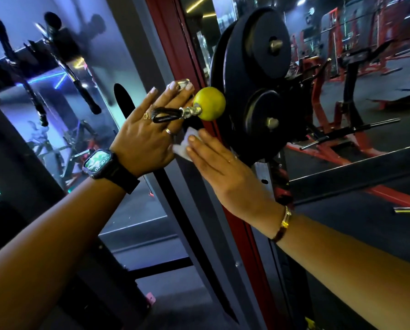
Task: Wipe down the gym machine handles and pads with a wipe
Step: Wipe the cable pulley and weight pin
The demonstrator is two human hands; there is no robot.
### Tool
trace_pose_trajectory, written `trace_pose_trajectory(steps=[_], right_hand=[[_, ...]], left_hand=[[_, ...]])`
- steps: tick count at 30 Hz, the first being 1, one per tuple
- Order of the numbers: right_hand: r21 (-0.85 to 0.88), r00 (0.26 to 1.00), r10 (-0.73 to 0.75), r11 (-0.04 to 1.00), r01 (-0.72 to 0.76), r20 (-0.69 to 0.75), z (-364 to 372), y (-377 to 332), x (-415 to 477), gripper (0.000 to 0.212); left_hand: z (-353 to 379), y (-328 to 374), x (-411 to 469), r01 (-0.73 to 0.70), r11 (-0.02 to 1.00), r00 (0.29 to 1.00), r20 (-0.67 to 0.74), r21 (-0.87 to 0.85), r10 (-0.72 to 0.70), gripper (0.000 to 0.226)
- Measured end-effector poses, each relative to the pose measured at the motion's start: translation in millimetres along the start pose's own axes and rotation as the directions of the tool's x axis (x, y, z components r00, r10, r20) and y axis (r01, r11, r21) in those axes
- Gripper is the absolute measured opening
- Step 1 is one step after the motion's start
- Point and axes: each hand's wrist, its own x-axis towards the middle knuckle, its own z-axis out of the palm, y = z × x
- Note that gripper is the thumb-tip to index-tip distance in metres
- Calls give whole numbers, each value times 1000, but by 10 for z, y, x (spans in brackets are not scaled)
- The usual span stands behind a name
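My left hand (146, 136), with a black watch and rings, reaches up to a yellow-green ball stopper (209, 103) on a cable end with a black loop (167, 115) and metal fitting. Its fingers stretch behind the loop; whether they hold it I cannot tell. My right hand (220, 167), with a bracelet at the wrist, lies flat with fingers together and presses a white wipe (183, 147) against the machine's upright post (194, 186), just below the ball. Most of the wipe is hidden under the fingers.
Black weight plates (265, 55) hang on pegs right beside the ball. A red frame upright (242, 234) runs down the middle. Cable attachments (63, 67) hang on a rack at the left. Red gym machines (342, 79) stand across the floor at the right.
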Motion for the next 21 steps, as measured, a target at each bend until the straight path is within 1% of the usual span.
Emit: trace_pose_trajectory(steps=[2, 4, 5, 6, 7, 9, 11, 12, 14, 17, 19, 21], right_hand=[[-11, 998, -14, 1000, 15, 59, 64, 29, -115, 47], [-42, 989, -86, 995, 92, 124, 84, 81, -442, 55], [-30, 983, -101, 994, 107, 151, 78, 106, -625, 57], [-1, 981, -85, 996, 87, 172, 61, 125, -788, 57], [41, 983, -44, 998, 38, 178, 42, 132, -913, 54], [146, 985, 100, 982, -121, 143, 1, 115, -1015, 44], [240, 964, 256, 934, -266, 71, -27, 51, -871, 40], [277, 952, 303, 913, -299, 29, -33, 12, -736, 39], [336, 940, 342, 887, -317, -15, -31, -65, -432, 38], [386, 912, 410, 846, -368, -28, 50, -137, -173, 40], [387, 898, 439, 832, -399, -18, 123, -111, -226, 41], [342, 912, 410, 854, -392, 20, 164, -19, -436, 40]], left_hand=[[-12, 6, -2, 10, 1000, 1000, 3, 6, -10, 54], [-13, -4, -10, 3, 1000, 1000, 28, 29, -4, 64], [-20, -5, -13, -2, 999, 999, 41, 38, 0, 70], [-30, -1, -13, -7, 999, 999, 50, 45, 5, 73], [-39, 3, -13, -15, 999, 998, 55, 52, 13, 74], [-49, 11, -16, -33, 998, 998, 56, 62, 30, 76], [-53, 7, -9, -70, 994, 996, 60, 85, 65, 74], [-52, 13, 0, -104, 990, 993, 61, 96, 99, 69], [-41, 40, 25, -162, 983, 986, 55, 90, 158, 58], [-36, 86, 45, -172, 983, 984, 64, 69, 168, 55], [-30, 92, 49, -184, 980, 982, 61, 72, 180, 53], [-41, 103, 76, -184, 981, 982, 50, 57, 182, 53]])
